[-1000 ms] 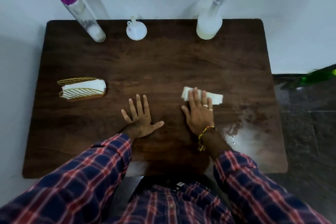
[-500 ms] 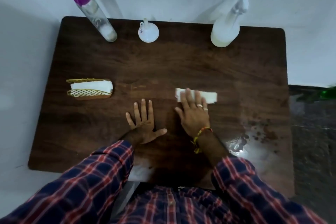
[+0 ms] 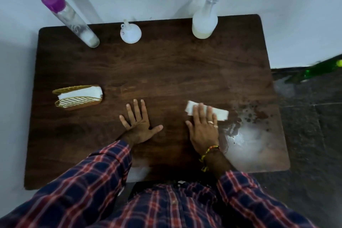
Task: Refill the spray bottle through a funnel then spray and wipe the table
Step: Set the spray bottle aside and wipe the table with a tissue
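Note:
A folded white tissue [image 3: 221, 113] lies on the dark wooden table [image 3: 166, 72]. My right hand [image 3: 203, 127] presses it flat with straight fingers, right of centre. My left hand [image 3: 137, 124] rests flat on the wood beside it, fingers spread. Just right of the tissue is a wet patch with droplets [image 3: 248, 131]. A white spray bottle [image 3: 204, 22] stands at the back right. A white funnel [image 3: 130, 33] sits upside down at the back middle. A clear bottle with a purple cap [image 3: 74, 22] stands at the back left.
A gold wire holder with white tissues [image 3: 78, 97] sits at the table's left. White walls close in at the back and left. Dark floor lies to the right, with a green object [image 3: 322, 69] on it.
My right hand has slid the tissue to the right, toward the wet patch. My left hand has stayed flat in place. The camera view has shifted.

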### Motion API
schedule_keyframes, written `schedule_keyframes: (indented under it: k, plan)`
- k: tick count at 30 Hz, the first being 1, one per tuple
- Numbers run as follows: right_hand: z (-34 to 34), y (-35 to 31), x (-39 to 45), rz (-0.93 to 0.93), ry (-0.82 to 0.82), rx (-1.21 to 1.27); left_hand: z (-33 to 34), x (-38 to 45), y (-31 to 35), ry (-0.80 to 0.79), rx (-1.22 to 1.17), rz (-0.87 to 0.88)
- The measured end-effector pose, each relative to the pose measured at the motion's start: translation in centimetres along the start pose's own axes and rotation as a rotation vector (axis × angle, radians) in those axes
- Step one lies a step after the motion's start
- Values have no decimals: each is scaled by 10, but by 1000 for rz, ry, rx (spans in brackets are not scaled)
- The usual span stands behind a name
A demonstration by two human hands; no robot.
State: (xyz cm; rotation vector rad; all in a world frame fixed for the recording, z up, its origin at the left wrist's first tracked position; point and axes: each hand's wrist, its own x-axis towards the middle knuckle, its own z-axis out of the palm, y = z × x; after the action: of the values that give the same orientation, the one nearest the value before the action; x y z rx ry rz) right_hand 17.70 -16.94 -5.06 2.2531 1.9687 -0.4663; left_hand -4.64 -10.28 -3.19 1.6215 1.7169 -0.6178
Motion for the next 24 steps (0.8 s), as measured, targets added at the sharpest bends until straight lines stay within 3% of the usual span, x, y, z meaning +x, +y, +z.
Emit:
schedule_keyframes:
  k: [2,4,10,13,18,24]
  plan:
    - [-4,15,-10,222,16,30,-2,-3,-1,9,-7,3]
    - [-10,12,-17,326,-19,34,-3,-4,-1,19,-18,19]
    - [-4,-63,-60,253,-198,108,-6,-12,-8,53,-20,76]
    - [-10,-73,-78,151,-172,76,-3,-20,-24,162,-3,195]
    - [-32,-30,-68,445,15,117,12,-42,-49,283,-27,305]
    - [-36,-4,-60,576,-113,413,22,-55,-51,343,-34,348]
